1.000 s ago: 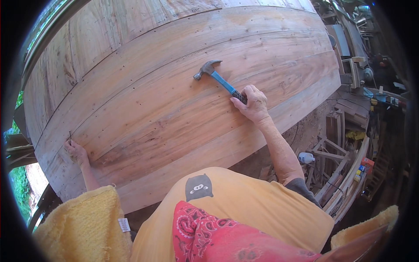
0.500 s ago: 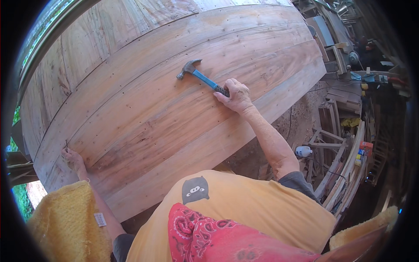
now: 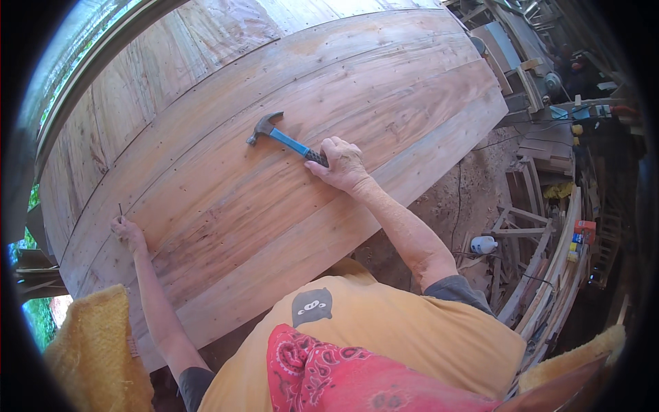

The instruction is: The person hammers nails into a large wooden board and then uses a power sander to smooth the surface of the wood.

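Firstly, one claw hammer (image 3: 287, 141), blue-shafted, over wooden planking (image 3: 274, 206); right hand (image 3: 341, 165), fingers wrapped round its dark grip; one slim nail (image 3: 120, 209) near the planking's left end; left hand (image 3: 130, 234), fingers pinched on it; advisable: nail square, light first taps, fingers low.

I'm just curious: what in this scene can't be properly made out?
All in the head view:
1. Thin dark piece: lower end hidden by the left hand; too small to identify surely.
2. Hammer: handle end hidden by the right hand.
3. Red bandana: cut off by the lower edge.
4. Planked wooden surface: far part cut off by the upper edge.
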Available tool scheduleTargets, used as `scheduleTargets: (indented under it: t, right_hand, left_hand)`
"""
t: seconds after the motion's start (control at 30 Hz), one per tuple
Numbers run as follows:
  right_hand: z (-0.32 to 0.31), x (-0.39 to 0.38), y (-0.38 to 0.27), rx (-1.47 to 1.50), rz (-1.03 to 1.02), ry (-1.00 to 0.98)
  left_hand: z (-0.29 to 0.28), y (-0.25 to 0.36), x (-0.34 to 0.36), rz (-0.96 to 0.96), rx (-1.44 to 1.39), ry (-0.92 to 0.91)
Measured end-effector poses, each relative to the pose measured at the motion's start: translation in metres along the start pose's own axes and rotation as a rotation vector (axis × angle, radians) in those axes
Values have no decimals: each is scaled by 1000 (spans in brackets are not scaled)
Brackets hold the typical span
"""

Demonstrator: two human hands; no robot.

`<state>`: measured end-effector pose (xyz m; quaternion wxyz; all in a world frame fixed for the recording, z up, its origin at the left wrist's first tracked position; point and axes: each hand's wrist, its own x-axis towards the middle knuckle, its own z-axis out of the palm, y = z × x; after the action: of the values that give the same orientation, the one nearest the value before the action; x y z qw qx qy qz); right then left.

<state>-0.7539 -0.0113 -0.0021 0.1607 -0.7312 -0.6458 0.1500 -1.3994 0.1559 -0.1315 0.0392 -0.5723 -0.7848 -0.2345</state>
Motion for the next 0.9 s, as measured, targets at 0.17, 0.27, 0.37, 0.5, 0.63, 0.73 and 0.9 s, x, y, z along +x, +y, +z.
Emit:
scheduleTargets:
  t: [0.17, 0.27, 0.37, 0.5, 0.63, 0.73, 0.9]
  right_hand:
    - [-4, -3, 7, 81, -87, -27]
    - [-9, -5, 14, 107, -147, -82]
    - [-15, -1, 25, 134, -233, -154]
    - [-19, 12, 38, 172, -369, -278]
    - [-21, 44, 49, 185, -513, -443]
    - [-24, 77, 60, 279, -683, -413]
    - [-16, 124, 57, 513, -750, -363]
  left_hand:
    - [29, 127, -40, 93, -78, 101]
    - [40, 203, -68, 3, -122, -4]
    - [46, 266, -98, 122, -70, 138]
    - [32, 292, -99, 50, 44, 73]
    - [29, 295, -93, -17, 112, 15]
    - [28, 296, -93, -18, 156, 9]
    - [23, 291, -92, -41, 210, -23]
